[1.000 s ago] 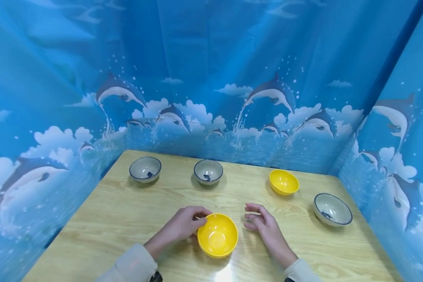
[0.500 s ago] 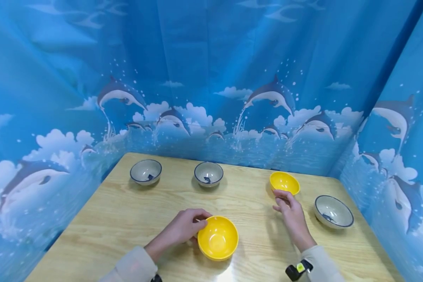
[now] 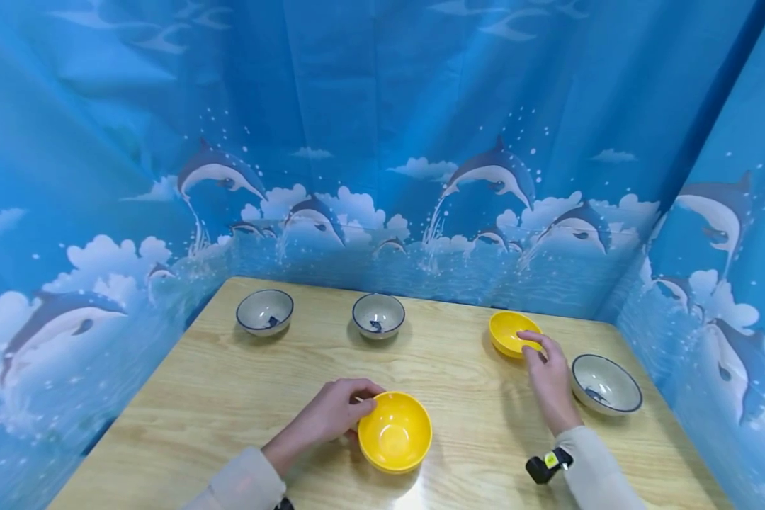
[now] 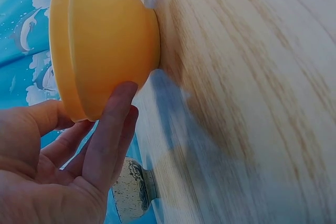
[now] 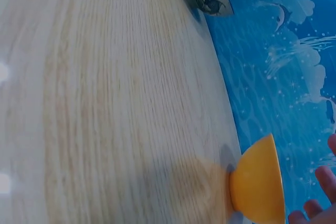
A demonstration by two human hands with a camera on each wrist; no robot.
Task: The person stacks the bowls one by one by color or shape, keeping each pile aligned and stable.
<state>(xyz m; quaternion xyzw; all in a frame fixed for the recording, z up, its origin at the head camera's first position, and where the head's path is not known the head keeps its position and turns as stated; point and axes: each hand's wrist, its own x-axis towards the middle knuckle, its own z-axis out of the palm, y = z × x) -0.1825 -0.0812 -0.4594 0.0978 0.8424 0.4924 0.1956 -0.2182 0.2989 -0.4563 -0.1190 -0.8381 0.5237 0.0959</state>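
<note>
My left hand [image 3: 334, 414] pinches the near yellow bowl [image 3: 395, 432] at its left side, thumb at the rim and fingers against the outer wall. In the left wrist view this yellow bowl [image 4: 107, 40] shows a double rim, as if two bowls are nested; its foot is at the tabletop. My right hand [image 3: 551, 379] is at the right side of the far yellow bowl [image 3: 506, 329], thumb and forefinger spread near its rim. In the right wrist view the fingers [image 5: 325, 182] are partly cut off and appear just apart from that upright yellow bowl [image 5: 258, 182].
Along the back of the wooden table [image 3: 229, 397] stand two grey blue-rimmed bowls, a left one [image 3: 264, 312] and a middle one [image 3: 378, 315]. A third grey bowl [image 3: 605, 384] sits at the right, close to my right forearm. A blue dolphin curtain [image 3: 382, 177] hangs behind.
My right hand has moved right and away from me, from beside the near yellow bowl to the far yellow bowl's right side. My left hand has kept its hold on the near bowl.
</note>
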